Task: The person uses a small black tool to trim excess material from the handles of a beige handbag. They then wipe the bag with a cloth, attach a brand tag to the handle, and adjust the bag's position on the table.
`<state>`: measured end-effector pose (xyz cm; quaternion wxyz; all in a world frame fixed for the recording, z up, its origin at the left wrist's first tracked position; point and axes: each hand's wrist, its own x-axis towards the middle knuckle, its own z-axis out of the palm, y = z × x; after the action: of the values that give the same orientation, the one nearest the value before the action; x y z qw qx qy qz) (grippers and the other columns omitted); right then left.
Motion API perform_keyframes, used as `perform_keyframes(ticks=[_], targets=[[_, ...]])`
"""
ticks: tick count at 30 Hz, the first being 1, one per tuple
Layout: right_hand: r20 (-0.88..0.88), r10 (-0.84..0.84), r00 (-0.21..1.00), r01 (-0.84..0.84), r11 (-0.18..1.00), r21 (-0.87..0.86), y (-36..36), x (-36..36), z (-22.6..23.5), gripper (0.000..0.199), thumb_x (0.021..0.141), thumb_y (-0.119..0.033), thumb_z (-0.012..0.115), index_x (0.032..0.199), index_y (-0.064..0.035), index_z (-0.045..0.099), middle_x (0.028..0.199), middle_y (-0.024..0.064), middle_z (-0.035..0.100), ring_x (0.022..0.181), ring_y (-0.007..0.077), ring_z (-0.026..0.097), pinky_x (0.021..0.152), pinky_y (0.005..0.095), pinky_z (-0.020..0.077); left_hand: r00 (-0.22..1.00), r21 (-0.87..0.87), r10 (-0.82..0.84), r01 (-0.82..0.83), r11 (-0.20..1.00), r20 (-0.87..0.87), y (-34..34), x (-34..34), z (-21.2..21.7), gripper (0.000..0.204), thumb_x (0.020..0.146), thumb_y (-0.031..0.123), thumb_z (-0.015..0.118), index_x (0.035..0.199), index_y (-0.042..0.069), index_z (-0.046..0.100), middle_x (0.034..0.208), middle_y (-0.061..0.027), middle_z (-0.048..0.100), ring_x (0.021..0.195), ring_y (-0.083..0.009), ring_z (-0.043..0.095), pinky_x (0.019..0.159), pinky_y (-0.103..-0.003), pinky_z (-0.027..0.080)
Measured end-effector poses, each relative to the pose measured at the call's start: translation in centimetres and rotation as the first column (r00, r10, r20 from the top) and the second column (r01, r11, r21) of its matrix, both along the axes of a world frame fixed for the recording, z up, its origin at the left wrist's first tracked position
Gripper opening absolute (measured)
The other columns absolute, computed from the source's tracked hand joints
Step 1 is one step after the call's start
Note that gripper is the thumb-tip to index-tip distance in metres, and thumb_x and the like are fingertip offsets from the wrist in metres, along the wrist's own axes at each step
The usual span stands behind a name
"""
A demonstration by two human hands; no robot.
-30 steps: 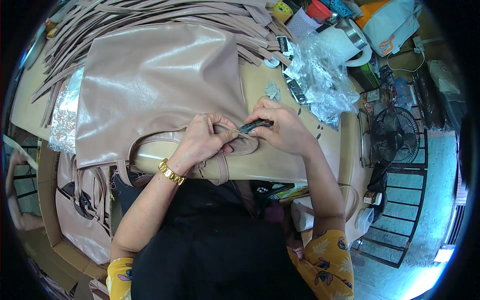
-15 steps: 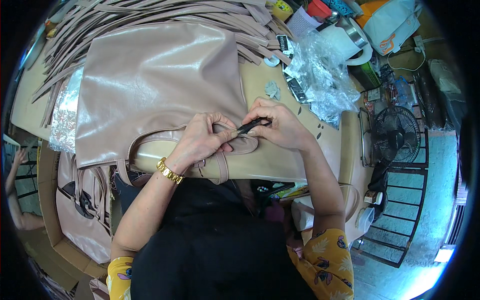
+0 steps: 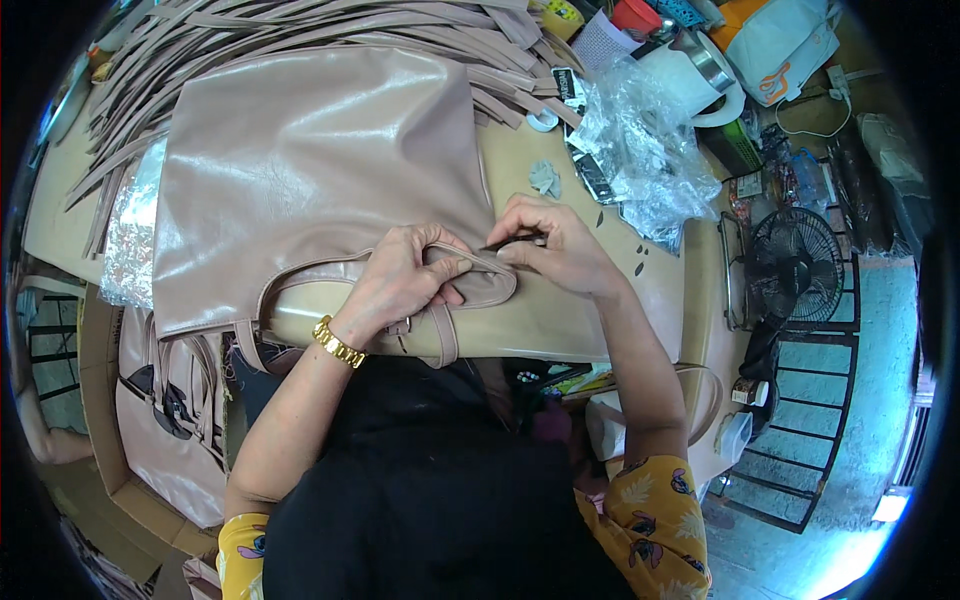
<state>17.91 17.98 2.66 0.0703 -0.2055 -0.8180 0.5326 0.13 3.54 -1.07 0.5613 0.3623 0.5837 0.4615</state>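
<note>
A shiny beige-pink handbag (image 3: 320,190) lies on the cream table with its curved handle edge toward me. My left hand (image 3: 410,268), wearing a gold watch (image 3: 339,342), pinches the looped strap (image 3: 488,288) of the bag between thumb and fingers. Just right of it, my right hand (image 3: 555,248) is closed round small black thread snips (image 3: 522,241). Their tip points left, close to the strap edge by my left fingers. The fingers partly cover the snips, so I cannot tell whether the blades touch anything. A thin buckled strap (image 3: 443,335) hangs over the table's near edge.
Many cut strips (image 3: 330,25) are heaped along the back. Clear plastic bags (image 3: 645,150) and a white mug (image 3: 690,80) stand at the back right. A black fan (image 3: 795,265) is at the right. At left a carton (image 3: 100,400) holds more bags. Another person's arm shows far left.
The snips have turned in my right hand and show less. My left hand keeps its pinch on the strap. At the far left, the other person's raised hand is out of sight.
</note>
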Motion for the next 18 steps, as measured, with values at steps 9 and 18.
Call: perform_keyframes(ticks=[9, 18], targets=[[0.109, -0.223, 0.969, 0.223, 0.975, 0.007, -4.5, 2.8, -1.0, 0.013, 0.087, -0.008, 0.072, 0.093, 0.001, 0.065, 0.081, 0.0001, 0.064, 0.081, 0.0054, 0.057, 0.075, 0.0235, 0.0465, 0.969, -0.065, -0.071, 0.057, 0.996, -0.238, -0.2, 0.0, 2.4, 0.013, 0.095, 0.01, 0.063, 0.101, 0.0, 0.067, 0.077, -0.008, 0.068, 0.058, -0.0178, 0.069, 0.052, -0.031, 0.053], [0.139, -0.332, 0.933, 0.357, 0.796, -0.489, -5.3, 2.8, -2.7, 0.017, 0.087, -0.021, 0.07, 0.085, -0.0055, 0.065, 0.068, -0.0056, 0.053, 0.059, 0.0029, 0.042, 0.052, 0.0226, 0.0306, 0.677, 0.48, 0.2, 0.255, 0.839, -0.708, -0.5, 2.1, 0.7, 0.009, 0.078, 0.009, 0.075, 0.087, 0.008, 0.076, 0.083, -0.007, 0.065, 0.078, -0.0279, 0.066, 0.069, -0.039, 0.054]])
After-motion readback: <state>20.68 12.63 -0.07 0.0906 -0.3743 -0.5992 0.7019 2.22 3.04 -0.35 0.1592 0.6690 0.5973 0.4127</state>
